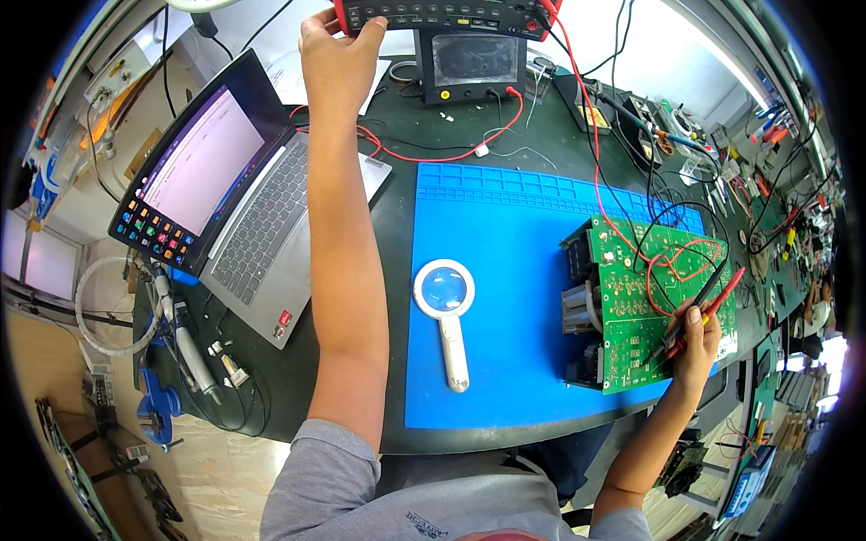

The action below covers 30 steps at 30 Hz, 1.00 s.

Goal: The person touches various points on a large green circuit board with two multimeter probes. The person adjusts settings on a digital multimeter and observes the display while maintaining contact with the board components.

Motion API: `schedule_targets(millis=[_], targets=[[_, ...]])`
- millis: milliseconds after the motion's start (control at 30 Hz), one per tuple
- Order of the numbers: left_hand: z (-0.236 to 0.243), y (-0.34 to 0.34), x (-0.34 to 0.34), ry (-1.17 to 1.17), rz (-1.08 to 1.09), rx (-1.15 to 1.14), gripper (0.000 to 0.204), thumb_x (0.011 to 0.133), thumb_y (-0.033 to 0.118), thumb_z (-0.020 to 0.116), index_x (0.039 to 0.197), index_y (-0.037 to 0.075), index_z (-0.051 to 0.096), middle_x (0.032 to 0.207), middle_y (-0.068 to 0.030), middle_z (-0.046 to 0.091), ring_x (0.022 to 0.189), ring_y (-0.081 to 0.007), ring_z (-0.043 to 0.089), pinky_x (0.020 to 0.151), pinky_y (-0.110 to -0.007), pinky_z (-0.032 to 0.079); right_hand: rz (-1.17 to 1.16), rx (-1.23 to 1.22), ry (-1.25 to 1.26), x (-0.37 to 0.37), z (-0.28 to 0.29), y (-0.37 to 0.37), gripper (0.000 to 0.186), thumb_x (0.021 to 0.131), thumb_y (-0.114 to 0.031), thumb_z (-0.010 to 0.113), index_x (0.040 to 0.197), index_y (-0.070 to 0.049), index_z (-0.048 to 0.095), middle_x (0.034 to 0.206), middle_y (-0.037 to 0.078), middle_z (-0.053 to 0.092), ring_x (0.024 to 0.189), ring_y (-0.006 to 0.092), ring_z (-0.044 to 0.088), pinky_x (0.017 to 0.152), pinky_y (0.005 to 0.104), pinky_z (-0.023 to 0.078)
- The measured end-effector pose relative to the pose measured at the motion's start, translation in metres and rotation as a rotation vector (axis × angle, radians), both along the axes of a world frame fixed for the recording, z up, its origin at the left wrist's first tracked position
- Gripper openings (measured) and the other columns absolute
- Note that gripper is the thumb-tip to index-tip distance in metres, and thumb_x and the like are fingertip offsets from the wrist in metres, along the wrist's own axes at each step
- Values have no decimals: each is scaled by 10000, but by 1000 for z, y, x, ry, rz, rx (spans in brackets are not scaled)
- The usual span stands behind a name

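At the top, my left hand [341, 65] grips the left end of a red-and-black bench multimeter [442, 16]. Its thumb rests on the front panel by the buttons; the other fingers are partly hidden behind the edge. On the right, my right hand [696, 347] pinches two test probes together, a red probe [729, 290] and a black probe [711, 285]. Their tips point down at the lower part of a green circuit board [645, 298], whose underside carries dark blocks and a heat sink. Whether the tips touch it I cannot tell. Red and black leads loop over the board.
A blue mat [505, 361] lies under the board, with a white magnifying glass [454, 347] on it. An open laptop [271, 207] stands left of my left arm. Behind the mat is a dark-screened instrument [474, 63]. Tools and cables crowd the right side.
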<state>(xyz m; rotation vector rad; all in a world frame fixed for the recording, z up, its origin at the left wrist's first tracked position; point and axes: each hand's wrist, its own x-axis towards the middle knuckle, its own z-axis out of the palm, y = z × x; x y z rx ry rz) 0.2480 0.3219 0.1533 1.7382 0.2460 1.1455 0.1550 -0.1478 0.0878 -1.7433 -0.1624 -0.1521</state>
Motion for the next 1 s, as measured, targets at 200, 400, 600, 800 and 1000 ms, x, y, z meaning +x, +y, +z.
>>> schedule_targets(millis=[200, 400, 600, 800, 1000], targets=[[0, -1, 1, -87, -81, -123, 590, 798, 188, 676, 1195, -152, 402, 1142, -250, 540, 907, -229, 658, 769, -244, 532, 5, 8, 1, 0, -1, -1, 329, 892, -358, 591, 890, -32, 547, 628, 22, 536, 447, 56, 455, 405, 179, 322], [-1, 0, 4, -159, -124, -183, 565, 814, 185, 662, 1174, -167, 406, 1123, -260, 529, 924, -247, 647, 774, -247, 551, -7, 9, -6, -1, 0, 1, 330, 890, -357, 594, 887, -30, 545, 640, 28, 540, 445, 56, 453, 393, 182, 327], [-3, -2, 8, -193, -87, -138, 556, 814, 189, 664, 1160, -170, 419, 1114, -259, 531, 911, -243, 646, 761, -244, 557, -3, 0, -15, -1, 0, 1, 335, 890, -366, 592, 873, -34, 547, 631, 22, 537, 444, 57, 452, 393, 182, 325], [-3, 2, 6, -175, -124, -173, 569, 812, 191, 668, 1174, -164, 407, 1132, -261, 518, 916, -244, 642, 769, -246, 556, 5, 2, -15, 0, 0, 1, 333, 891, -364, 589, 874, -35, 547, 628, 20, 534, 442, 57, 452, 397, 183, 329], [-2, 2, 5, -156, -128, -177, 575, 812, 191, 670, 1178, -163, 403, 1145, -268, 509, 939, -255, 637, 779, -247, 554, -1, -3, -5, -1, 1, 1, 327, 894, -357, 585, 882, -33, 546, 636, 24, 537, 446, 58, 454, 396, 183, 329]])
